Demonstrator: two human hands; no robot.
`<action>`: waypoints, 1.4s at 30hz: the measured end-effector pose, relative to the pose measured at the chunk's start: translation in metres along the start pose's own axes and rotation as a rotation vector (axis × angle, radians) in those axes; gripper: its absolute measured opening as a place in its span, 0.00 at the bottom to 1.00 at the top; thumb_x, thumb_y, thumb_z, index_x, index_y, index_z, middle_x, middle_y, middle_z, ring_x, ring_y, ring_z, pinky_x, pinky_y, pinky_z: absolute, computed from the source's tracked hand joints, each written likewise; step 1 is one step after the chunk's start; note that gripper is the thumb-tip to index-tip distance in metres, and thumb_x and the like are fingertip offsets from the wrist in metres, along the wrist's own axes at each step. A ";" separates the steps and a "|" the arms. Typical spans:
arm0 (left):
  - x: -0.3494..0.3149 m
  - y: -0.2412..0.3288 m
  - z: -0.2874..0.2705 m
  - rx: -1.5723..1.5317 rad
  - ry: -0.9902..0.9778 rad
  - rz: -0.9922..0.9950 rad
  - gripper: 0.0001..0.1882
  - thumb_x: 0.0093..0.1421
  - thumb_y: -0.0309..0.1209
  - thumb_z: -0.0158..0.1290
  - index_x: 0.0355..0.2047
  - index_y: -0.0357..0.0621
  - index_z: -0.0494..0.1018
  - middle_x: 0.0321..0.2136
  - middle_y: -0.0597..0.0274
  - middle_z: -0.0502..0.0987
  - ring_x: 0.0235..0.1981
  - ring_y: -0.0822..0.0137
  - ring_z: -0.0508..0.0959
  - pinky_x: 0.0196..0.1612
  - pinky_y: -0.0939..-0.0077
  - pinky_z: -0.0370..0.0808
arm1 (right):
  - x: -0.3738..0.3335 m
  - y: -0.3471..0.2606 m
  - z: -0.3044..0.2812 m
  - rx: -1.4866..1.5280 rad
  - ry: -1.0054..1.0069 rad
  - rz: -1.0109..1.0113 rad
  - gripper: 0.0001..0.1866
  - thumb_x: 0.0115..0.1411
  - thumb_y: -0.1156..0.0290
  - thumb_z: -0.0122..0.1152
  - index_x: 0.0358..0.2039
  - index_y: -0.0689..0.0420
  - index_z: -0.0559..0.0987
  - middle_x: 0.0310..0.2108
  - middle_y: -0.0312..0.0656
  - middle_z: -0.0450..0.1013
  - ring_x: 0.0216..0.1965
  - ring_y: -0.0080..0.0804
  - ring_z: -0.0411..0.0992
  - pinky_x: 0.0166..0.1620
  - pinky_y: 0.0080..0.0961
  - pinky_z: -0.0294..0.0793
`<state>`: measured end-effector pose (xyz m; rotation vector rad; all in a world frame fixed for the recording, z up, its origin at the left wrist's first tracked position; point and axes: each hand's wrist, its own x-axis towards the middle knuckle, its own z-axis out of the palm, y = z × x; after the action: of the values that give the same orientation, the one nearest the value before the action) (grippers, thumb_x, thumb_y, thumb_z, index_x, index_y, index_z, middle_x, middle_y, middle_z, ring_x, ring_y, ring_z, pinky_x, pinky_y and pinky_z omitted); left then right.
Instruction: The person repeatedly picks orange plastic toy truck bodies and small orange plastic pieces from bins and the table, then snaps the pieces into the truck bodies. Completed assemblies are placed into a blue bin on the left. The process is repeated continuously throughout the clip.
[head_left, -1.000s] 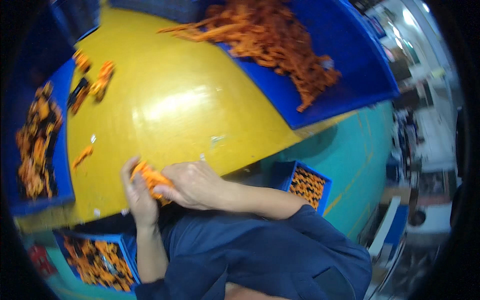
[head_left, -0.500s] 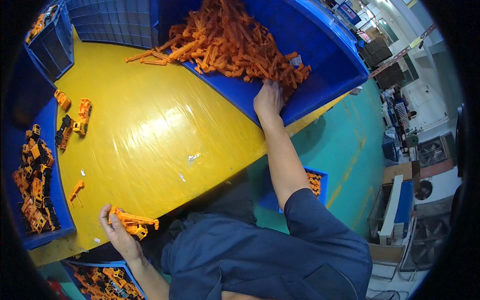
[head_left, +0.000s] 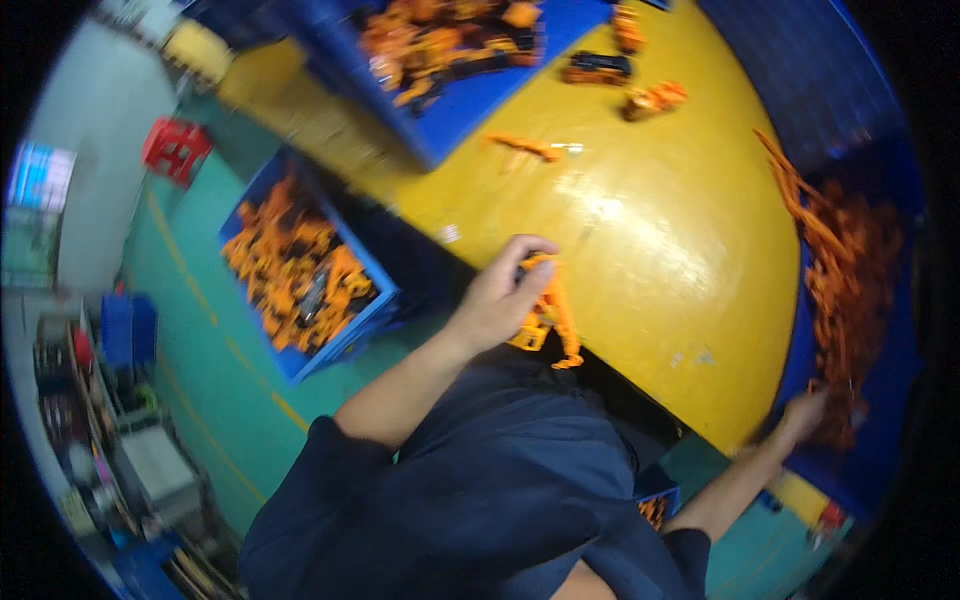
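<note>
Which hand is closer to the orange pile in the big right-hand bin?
Right. The right hand is at the lower end of the pile; the left hand is far to its left.

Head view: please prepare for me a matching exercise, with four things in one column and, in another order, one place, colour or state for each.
Things:
1. left hand
2. table
3. right hand
4. floor

Matches:
A. at the orange heap
B. green
C. holding a toy
D. yellow

Right pairs: 1-C, 2-D, 3-A, 4-B.
</note>
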<state>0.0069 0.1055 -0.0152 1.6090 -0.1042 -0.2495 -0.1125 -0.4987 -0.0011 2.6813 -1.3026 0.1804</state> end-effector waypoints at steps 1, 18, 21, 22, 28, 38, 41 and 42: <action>-0.004 0.003 -0.004 -0.021 -0.031 0.001 0.18 0.76 0.39 0.52 0.58 0.40 0.71 0.46 0.64 0.75 0.46 0.73 0.75 0.52 0.76 0.74 | -0.006 -0.005 -0.005 0.009 0.086 0.074 0.18 0.75 0.66 0.51 0.62 0.56 0.77 0.52 0.52 0.80 0.53 0.57 0.78 0.54 0.50 0.76; -0.058 0.011 -0.391 1.562 0.950 -0.205 0.35 0.67 0.48 0.63 0.68 0.46 0.68 0.62 0.42 0.75 0.62 0.43 0.76 0.61 0.54 0.73 | -0.107 -0.144 -0.057 1.494 -0.263 -0.214 0.25 0.79 0.63 0.49 0.71 0.59 0.67 0.39 0.35 0.74 0.35 0.21 0.72 0.38 0.19 0.73; -0.040 0.019 -0.365 1.298 0.975 0.006 0.28 0.69 0.43 0.61 0.64 0.43 0.73 0.58 0.43 0.78 0.59 0.40 0.77 0.59 0.49 0.74 | -0.126 -0.150 -0.063 1.704 -0.311 -0.173 0.24 0.78 0.67 0.44 0.71 0.57 0.67 0.43 0.38 0.73 0.42 0.25 0.72 0.51 0.27 0.76; -0.035 0.028 -0.342 1.304 0.721 -0.050 0.22 0.69 0.40 0.61 0.58 0.41 0.77 0.53 0.45 0.81 0.55 0.44 0.80 0.56 0.52 0.77 | -0.132 -0.150 -0.063 1.742 -0.365 -0.077 0.24 0.78 0.68 0.42 0.71 0.57 0.66 0.43 0.38 0.73 0.42 0.25 0.72 0.50 0.28 0.76; -0.010 0.069 -0.141 0.560 -0.185 -0.124 0.12 0.64 0.28 0.64 0.44 0.34 0.80 0.32 0.49 0.83 0.35 0.60 0.85 0.40 0.66 0.80 | -0.160 -0.153 -0.060 1.878 -0.653 0.040 0.23 0.76 0.70 0.52 0.69 0.60 0.68 0.40 0.35 0.72 0.39 0.24 0.73 0.48 0.23 0.77; 0.194 0.068 0.028 1.044 0.159 0.591 0.30 0.62 0.34 0.67 0.59 0.35 0.70 0.54 0.41 0.77 0.57 0.45 0.77 0.61 0.56 0.75 | -0.212 -0.158 -0.074 1.613 -0.674 -0.200 0.15 0.75 0.73 0.56 0.59 0.62 0.77 0.50 0.41 0.79 0.50 0.28 0.78 0.55 0.27 0.78; 0.241 0.056 0.055 1.061 0.172 0.342 0.34 0.61 0.36 0.68 0.63 0.36 0.67 0.60 0.39 0.72 0.63 0.43 0.71 0.66 0.54 0.70 | -0.232 -0.157 -0.079 1.624 -0.568 -0.258 0.15 0.77 0.71 0.54 0.58 0.63 0.76 0.46 0.40 0.79 0.44 0.25 0.77 0.49 0.24 0.79; 0.250 0.049 0.058 1.028 0.184 0.376 0.32 0.60 0.37 0.69 0.60 0.37 0.70 0.56 0.40 0.76 0.60 0.43 0.74 0.63 0.53 0.72 | -0.236 -0.157 -0.081 1.642 -0.502 -0.291 0.15 0.77 0.70 0.54 0.58 0.64 0.76 0.44 0.40 0.79 0.42 0.25 0.77 0.47 0.23 0.79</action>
<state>0.2405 -0.0081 0.0074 2.5688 -0.4402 0.3070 -0.1373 -0.2057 0.0229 4.4669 -0.8882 0.9259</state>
